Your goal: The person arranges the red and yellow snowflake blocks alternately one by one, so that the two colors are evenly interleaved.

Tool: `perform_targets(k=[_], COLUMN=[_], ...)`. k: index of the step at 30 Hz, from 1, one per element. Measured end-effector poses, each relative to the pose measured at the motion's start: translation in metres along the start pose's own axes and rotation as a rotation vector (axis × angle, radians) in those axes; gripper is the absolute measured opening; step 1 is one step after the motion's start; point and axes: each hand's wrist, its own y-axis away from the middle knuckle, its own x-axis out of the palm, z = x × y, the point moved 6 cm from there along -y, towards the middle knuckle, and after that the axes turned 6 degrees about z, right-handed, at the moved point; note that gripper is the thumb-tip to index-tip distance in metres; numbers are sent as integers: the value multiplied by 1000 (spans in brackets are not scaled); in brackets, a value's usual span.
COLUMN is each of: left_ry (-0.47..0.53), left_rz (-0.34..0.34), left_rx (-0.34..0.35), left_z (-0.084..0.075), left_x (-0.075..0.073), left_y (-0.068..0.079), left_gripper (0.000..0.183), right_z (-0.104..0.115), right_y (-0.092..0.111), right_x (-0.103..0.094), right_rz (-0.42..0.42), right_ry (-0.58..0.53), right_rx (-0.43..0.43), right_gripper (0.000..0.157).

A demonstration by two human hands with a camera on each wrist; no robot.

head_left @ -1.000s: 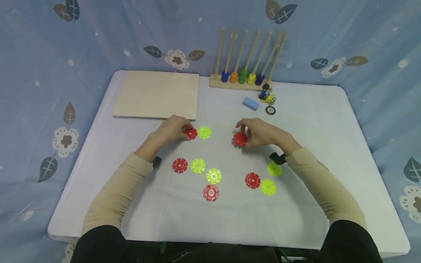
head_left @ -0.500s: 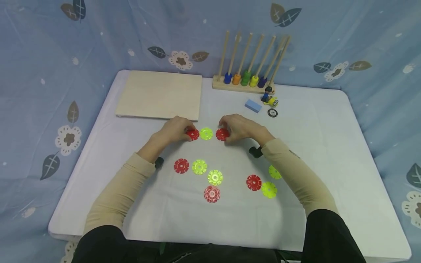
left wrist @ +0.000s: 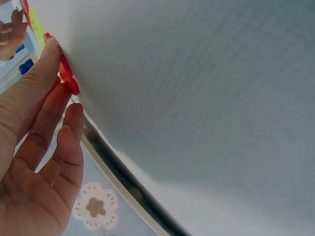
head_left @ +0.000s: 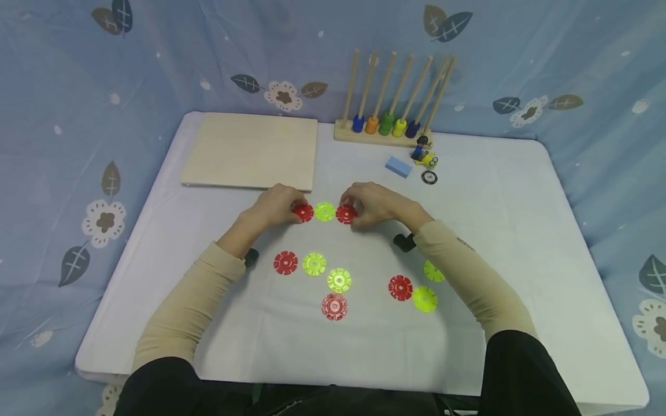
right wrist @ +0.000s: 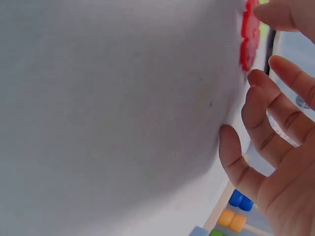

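Observation:
My left hand (head_left: 277, 205) pinches a red notched plastic disc (head_left: 304, 213) between thumb and fingers. In the left wrist view the thumb lies on that disc's edge, with the other fingers loosely bent below. A yellow-green notched disc (head_left: 325, 211) lies flat just right of it. On its other side, my right hand (head_left: 378, 203) holds a second red disc (head_left: 346, 214) by its right edge. The right wrist view has the thumb on this red disc (right wrist: 249, 39), the fingers curved near its edge. The three discs form a row, side by side and very close together.
Nearer me lie a red disc (head_left: 285, 263), a green pair, a paler red disc (head_left: 334, 306), and another red and green group (head_left: 400, 288). Behind stand a wooden board (head_left: 252, 150), a peg rack (head_left: 382, 134), a blue block (head_left: 398, 166), a toy figure (head_left: 420, 149) and a black ring-shaped piece (head_left: 429, 177).
My right hand has carried its red disc leftward, up beside the green disc, and shifted it slightly closer in the last half second. The left hand stays at its red disc.

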Motion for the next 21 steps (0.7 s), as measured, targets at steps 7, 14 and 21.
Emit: perform_targets(k=[7,14,21], left_ry=[14,23,31], left_rz=[5,12,19], left_rx=[-10,-17,-5], left_z=[0,3,1], left_x=[0,-2,0], left_y=[1,1,1], left_gripper=[42,42,43], right_z=[-13,-28,-20], right_y=[49,109,156], right_x=[-5,2,28], right_rz=[41,82,182], right_ry=[9,35,76], right_rx=[71,145,178], right_gripper=[48,51,55])
